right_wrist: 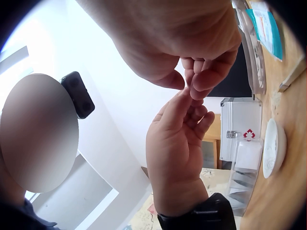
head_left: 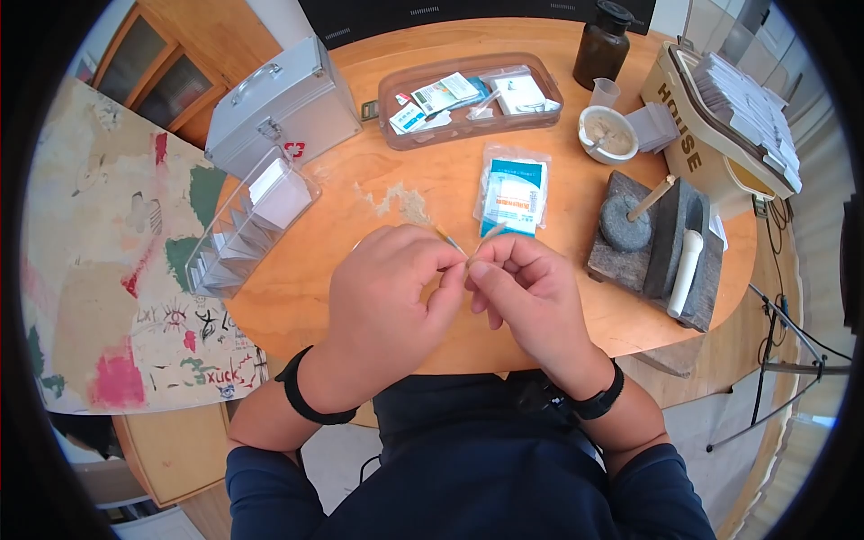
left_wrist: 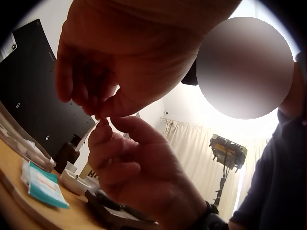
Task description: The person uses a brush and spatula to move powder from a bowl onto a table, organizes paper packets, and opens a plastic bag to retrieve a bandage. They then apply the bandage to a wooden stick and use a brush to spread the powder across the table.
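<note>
Fingers [head_left: 509, 255]: narrow, pinching a pale strand [head_left: 492, 230] mid-frame.
Strand: slanting toward upper right.
Lower end: equally near left hand [head_left: 382, 283] and right hand [head_left: 533, 292].

Table [head_left: 283, 310]: warm-toned wood, rounded edge
Wall [right_wrist: 120, 103]: plain white
Curtain [left_wrist: 184, 136]: cream, hanging in folds
Floor [head_left: 670, 387]: wood-toned at right
Cabinet [head_left: 236, 45]: wooden, dark panes
Light: bright white around the curtain

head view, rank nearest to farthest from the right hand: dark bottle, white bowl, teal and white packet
1. Teal and white packet: just beyond the right hand
2. White bowl: farther back, to the right
3. Dark bottle: behind the bowl
</note>
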The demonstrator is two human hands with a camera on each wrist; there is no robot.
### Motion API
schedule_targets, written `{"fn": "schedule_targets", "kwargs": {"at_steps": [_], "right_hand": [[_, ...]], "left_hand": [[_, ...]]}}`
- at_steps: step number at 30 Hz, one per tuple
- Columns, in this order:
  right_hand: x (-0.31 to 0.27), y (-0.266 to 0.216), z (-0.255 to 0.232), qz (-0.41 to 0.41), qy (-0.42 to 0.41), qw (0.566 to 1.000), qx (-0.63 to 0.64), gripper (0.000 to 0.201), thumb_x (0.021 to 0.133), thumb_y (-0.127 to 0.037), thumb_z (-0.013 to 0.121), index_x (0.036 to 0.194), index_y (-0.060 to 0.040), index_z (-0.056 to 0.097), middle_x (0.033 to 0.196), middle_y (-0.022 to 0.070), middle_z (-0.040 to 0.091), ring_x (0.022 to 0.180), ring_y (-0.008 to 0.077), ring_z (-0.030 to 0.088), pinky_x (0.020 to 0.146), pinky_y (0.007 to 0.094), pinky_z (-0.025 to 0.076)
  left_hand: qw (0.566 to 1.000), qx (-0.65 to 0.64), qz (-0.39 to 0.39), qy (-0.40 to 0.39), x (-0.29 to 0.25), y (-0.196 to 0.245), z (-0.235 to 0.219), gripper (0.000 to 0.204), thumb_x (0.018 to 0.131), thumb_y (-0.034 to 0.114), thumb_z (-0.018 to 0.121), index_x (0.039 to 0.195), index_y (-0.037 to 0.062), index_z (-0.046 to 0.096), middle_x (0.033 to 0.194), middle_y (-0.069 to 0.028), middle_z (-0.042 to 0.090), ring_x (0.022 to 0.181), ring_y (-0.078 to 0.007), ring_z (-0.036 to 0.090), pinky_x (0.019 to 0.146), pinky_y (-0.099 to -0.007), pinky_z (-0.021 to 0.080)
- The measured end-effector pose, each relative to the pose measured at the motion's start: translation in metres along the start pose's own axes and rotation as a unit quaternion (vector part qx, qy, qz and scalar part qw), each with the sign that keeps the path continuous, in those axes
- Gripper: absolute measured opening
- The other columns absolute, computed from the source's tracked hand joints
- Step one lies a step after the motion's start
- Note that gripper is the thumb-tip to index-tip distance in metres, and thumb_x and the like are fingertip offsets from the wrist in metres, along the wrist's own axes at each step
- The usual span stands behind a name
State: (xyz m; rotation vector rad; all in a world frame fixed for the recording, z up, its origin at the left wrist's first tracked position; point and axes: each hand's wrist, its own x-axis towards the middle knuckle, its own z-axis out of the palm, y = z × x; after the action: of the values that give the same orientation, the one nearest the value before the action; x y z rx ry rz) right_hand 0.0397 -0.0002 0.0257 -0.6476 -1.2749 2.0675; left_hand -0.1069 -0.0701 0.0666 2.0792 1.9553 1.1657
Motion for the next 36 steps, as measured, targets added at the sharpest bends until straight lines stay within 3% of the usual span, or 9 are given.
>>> {"fn": "schedule_targets", "kwargs": {"at_steps": [4, 11, 20, 23, 25, 26, 28, 31, 36], "right_hand": [[0.001, 0.004, 0.000, -0.015, 0.009, 1.000, 0.003, 0.010, 0.092, -0.011, 0.059, 0.093, -0.0012, 0.059, 0.080, 0.0001, 0.061, 0.066, 0.0046, 0.058, 0.052, 0.0171, 0.042], [0.004, 0.003, -0.006, 0.017, -0.024, 0.998, 0.062, 0.007, 0.092, -0.009, 0.058, 0.092, -0.0026, 0.058, 0.079, 0.0011, 0.061, 0.064, 0.0051, 0.058, 0.049, 0.0171, 0.040], [0.002, 0.002, -0.006, 0.004, -0.050, 0.995, 0.083, 0.006, 0.093, -0.009, 0.056, 0.094, -0.0034, 0.057, 0.080, 0.0014, 0.061, 0.065, 0.0050, 0.057, 0.049, 0.0170, 0.039], [0.001, 0.005, -0.006, -0.012, -0.039, 0.998, 0.046, 0.004, 0.093, -0.007, 0.056, 0.094, -0.0035, 0.057, 0.079, 0.0004, 0.060, 0.064, 0.0045, 0.056, 0.050, 0.0170, 0.039], [0.003, 0.013, -0.006, -0.092, -0.032, 0.995, -0.030, 0.002, 0.089, -0.004, 0.059, 0.090, -0.0025, 0.058, 0.078, 0.0006, 0.059, 0.062, 0.0042, 0.054, 0.050, 0.0182, 0.039], [0.003, 0.012, -0.006, -0.091, -0.033, 0.995, -0.030, 0.002, 0.089, -0.004, 0.059, 0.090, -0.0025, 0.058, 0.078, 0.0006, 0.059, 0.062, 0.0042, 0.054, 0.050, 0.0182, 0.039], [0.003, 0.007, -0.008, -0.180, -0.018, 0.957, -0.225, 0.004, 0.084, -0.001, 0.062, 0.084, -0.0013, 0.058, 0.074, 0.0024, 0.058, 0.059, 0.0063, 0.054, 0.048, 0.0211, 0.040], [0.004, 0.003, -0.004, -0.240, -0.003, 0.928, -0.284, 0.006, 0.080, 0.000, 0.064, 0.080, -0.0008, 0.058, 0.071, 0.0043, 0.057, 0.057, 0.0092, 0.054, 0.047, 0.0234, 0.041], [0.004, 0.002, -0.004, -0.248, -0.005, 0.924, -0.292, 0.006, 0.078, 0.001, 0.063, 0.080, -0.0014, 0.058, 0.068, 0.0043, 0.056, 0.056, 0.0108, 0.054, 0.047, 0.0242, 0.041]], "left_hand": [[0.998, 0.036, 0.040, 0.024, 0.000, 0.002, 0.003, 0.006, 0.073, 0.000, 0.067, 0.077, 0.0020, 0.062, 0.074, -0.0099, 0.062, 0.066, -0.0262, 0.059, 0.059, -0.0330, 0.044], [0.998, -0.052, -0.016, -0.022, -0.002, -0.001, -0.001, 0.006, 0.074, 0.000, 0.067, 0.078, 0.0017, 0.062, 0.075, -0.0103, 0.063, 0.068, -0.0255, 0.060, 0.060, -0.0331, 0.045], [0.999, -0.018, 0.028, -0.007, -0.002, 0.005, -0.005, 0.008, 0.075, 0.000, 0.067, 0.082, 0.0023, 0.063, 0.076, -0.0101, 0.063, 0.069, -0.0263, 0.061, 0.062, -0.0336, 0.046], [0.999, -0.009, 0.032, -0.012, -0.001, 0.006, -0.006, 0.007, 0.076, 0.001, 0.067, 0.082, 0.0023, 0.063, 0.076, -0.0104, 0.063, 0.069, -0.0272, 0.061, 0.062, -0.0339, 0.045], [1.000, -0.012, 0.019, -0.021, 0.001, 0.005, -0.008, 0.006, 0.076, 0.002, 0.067, 0.081, 0.0019, 0.063, 0.076, -0.0106, 0.064, 0.068, -0.0269, 0.061, 0.061, -0.0340, 0.045], [1.000, -0.012, 0.019, -0.021, 0.001, 0.005, -0.008, 0.006, 0.076, 0.002, 0.067, 0.081, 0.0019, 0.063, 0.076, -0.0106, 0.064, 0.068, -0.0269, 0.061, 0.061, -0.0340, 0.045], [0.999, -0.034, 0.000, -0.031, 0.001, 0.005, -0.008, 0.006, 0.076, 0.003, 0.067, 0.080, 0.0014, 0.063, 0.075, -0.0106, 0.064, 0.068, -0.0264, 0.061, 0.061, -0.0337, 0.045], [0.999, -0.033, -0.004, -0.035, 0.000, 0.004, -0.007, 0.004, 0.076, 0.002, 0.067, 0.079, 0.0012, 0.063, 0.075, -0.0105, 0.063, 0.067, -0.0258, 0.061, 0.061, -0.0335, 0.045], [0.999, -0.026, -0.010, -0.025, -0.001, 0.002, -0.004, 0.006, 0.075, 0.008, 0.067, 0.077, 0.0051, 0.063, 0.074, -0.0080, 0.063, 0.069, -0.0272, 0.061, 0.060, -0.0357, 0.046]]}}
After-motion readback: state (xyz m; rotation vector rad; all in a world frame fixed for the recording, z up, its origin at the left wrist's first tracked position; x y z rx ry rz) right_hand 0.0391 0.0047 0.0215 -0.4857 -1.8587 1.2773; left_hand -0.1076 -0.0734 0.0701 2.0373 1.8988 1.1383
